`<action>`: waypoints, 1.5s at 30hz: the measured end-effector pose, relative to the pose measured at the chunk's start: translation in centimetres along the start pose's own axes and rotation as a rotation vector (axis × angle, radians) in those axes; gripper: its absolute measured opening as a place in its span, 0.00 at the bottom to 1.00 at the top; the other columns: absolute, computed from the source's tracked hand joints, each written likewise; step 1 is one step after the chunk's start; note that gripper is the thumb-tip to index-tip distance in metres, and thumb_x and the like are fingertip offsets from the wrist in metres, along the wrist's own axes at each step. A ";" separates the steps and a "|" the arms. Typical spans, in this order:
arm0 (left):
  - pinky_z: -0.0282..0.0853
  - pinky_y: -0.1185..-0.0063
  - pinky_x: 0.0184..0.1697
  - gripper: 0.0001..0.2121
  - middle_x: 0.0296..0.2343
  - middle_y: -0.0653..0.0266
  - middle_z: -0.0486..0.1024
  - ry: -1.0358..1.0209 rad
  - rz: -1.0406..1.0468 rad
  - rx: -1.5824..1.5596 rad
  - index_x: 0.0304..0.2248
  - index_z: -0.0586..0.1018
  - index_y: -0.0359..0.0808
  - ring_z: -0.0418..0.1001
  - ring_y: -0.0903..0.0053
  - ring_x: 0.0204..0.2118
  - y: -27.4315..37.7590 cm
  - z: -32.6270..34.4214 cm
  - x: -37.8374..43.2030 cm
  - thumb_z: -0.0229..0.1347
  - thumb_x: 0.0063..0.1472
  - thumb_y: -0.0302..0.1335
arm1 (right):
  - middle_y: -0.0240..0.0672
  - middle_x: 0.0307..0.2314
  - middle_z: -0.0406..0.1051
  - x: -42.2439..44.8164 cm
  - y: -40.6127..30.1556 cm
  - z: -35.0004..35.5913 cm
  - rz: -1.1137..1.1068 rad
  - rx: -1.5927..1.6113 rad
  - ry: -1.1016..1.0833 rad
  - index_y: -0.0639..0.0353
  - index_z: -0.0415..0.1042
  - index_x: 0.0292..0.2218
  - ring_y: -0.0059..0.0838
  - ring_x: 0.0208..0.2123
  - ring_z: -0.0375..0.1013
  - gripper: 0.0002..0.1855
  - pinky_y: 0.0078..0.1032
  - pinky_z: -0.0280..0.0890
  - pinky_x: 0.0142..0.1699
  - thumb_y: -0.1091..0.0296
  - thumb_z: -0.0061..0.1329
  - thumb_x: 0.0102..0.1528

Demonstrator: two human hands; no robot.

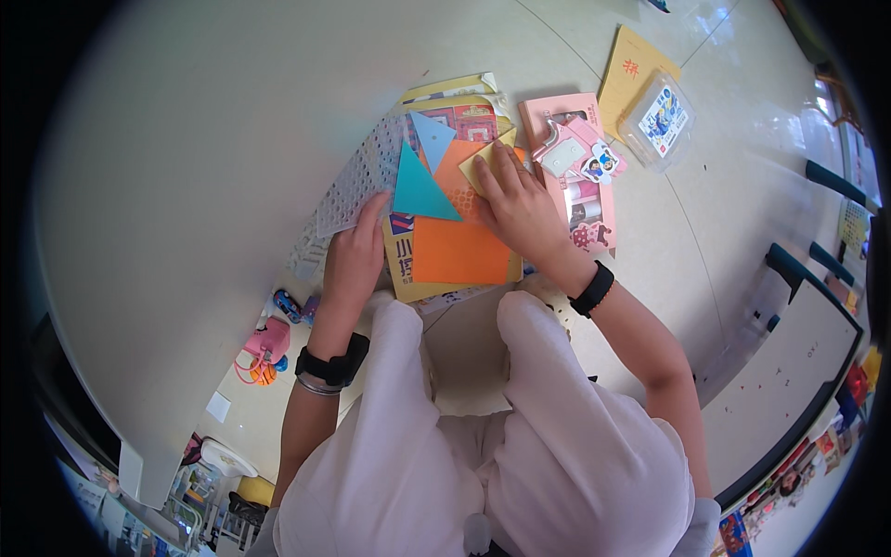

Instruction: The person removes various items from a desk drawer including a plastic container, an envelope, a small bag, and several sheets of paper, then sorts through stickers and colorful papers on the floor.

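Observation:
My left hand (357, 254) rests at the edge of a translucent plastic sheet full of holes (355, 184), its index fingertip beside a teal paper triangle (421, 188). My right hand (515, 195) lies with spread fingers on a small folded yellow paper (489, 161); whether it grips the paper cannot be told. A light blue paper triangle (433, 136) lies above the teal one. Under them is an orange patterned sheet (456, 181), and nearer me a plain orange paper (459, 250). All rest on stacked books (402, 271) with printed covers.
Right of the stack stands a pink box (602, 115) with a pink toy (578, 150) on it. Beyond are a yellow booklet (619, 76) and a clear plastic case (658, 122). A large pale panel (174, 195) fills the left; small toys (268, 341) lie below it. A whiteboard (786, 355) is at right.

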State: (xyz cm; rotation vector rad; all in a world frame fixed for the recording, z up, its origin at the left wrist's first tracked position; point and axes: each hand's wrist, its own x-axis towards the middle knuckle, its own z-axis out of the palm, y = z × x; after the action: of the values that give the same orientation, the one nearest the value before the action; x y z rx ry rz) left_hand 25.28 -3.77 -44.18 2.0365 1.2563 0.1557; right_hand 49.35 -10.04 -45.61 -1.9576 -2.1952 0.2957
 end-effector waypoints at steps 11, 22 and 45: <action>0.68 0.65 0.35 0.17 0.41 0.47 0.71 0.012 0.009 -0.006 0.48 0.66 0.38 0.72 0.51 0.36 -0.1 0.4 0.0 0.44 0.59 0.20 | 0.56 0.46 0.61 0.2 -0.2 0.8 -0.034 -0.147 0.038 0.69 0.64 0.45 0.47 0.48 0.64 0.23 0.33 0.62 0.52 0.60 0.43 0.54; 0.68 0.64 0.33 0.17 0.37 0.46 0.72 0.011 -0.001 0.009 0.48 0.66 0.40 0.72 0.51 0.33 0.4 0.3 -0.1 0.44 0.59 0.22 | 0.62 0.43 0.62 0.4 -0.8 0.8 -0.034 -0.174 0.011 0.68 0.59 0.49 0.49 0.47 0.65 0.27 0.29 0.64 0.50 0.67 0.45 0.49; 0.69 0.64 0.34 0.16 0.35 0.44 0.72 0.046 0.024 0.009 0.47 0.67 0.39 0.71 0.50 0.34 0.5 0.0 -0.3 0.45 0.58 0.21 | 0.41 0.17 0.66 8.0 3.1 -8.4 0.133 0.649 -0.263 0.60 0.69 0.39 0.35 0.19 0.63 0.11 0.28 0.61 0.29 0.75 0.47 0.51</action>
State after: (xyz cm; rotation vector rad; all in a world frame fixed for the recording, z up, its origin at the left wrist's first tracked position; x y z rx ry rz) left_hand 25.45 -4.11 -43.78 2.0665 1.2629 0.2097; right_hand 53.63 -1.55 -38.31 -1.7487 -1.7672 1.1755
